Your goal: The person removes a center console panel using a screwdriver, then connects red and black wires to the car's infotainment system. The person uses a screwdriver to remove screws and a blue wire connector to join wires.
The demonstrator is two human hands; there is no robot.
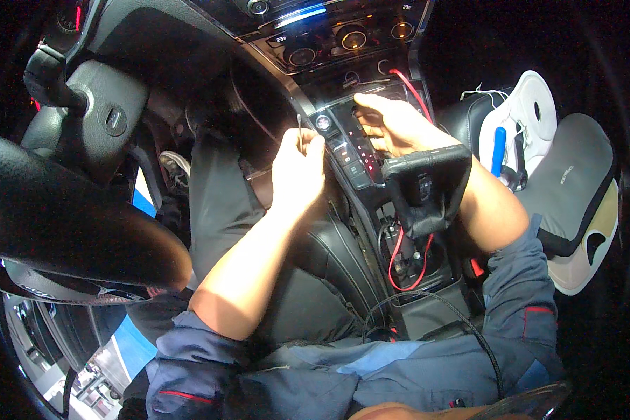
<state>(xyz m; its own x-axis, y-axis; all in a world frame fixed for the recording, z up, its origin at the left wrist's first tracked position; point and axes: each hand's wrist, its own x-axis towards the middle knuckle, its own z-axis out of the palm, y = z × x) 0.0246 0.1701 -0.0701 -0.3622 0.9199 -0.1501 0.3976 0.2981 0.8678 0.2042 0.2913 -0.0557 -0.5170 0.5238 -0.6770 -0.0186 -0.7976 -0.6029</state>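
My left hand [297, 168] is closed on a thin dark tool [299, 124], held upright just left of the gear selector panel [350, 155] with its round button [323, 122] and red markings. My right hand [399, 126] rests at the panel's upper right, fingers bent and apart; whether they touch it is unclear. Below that hand, a black shifter boot assembly [423, 189] sits lifted and tilted, partly covering my right forearm. An opening in the console [434, 308] under it exposes a red cable [400, 259] and mechanism. Another red cable [416, 94] runs down from the dashboard.
The steering wheel [63, 210] and column are at left, climate knobs [353, 40] above, the seat [329, 255] below me. On the right lie white panels [535, 94], a blue pry tool [498, 150] and a grey pad [567, 182]. A black braided cable [469, 329] loops near my lap.
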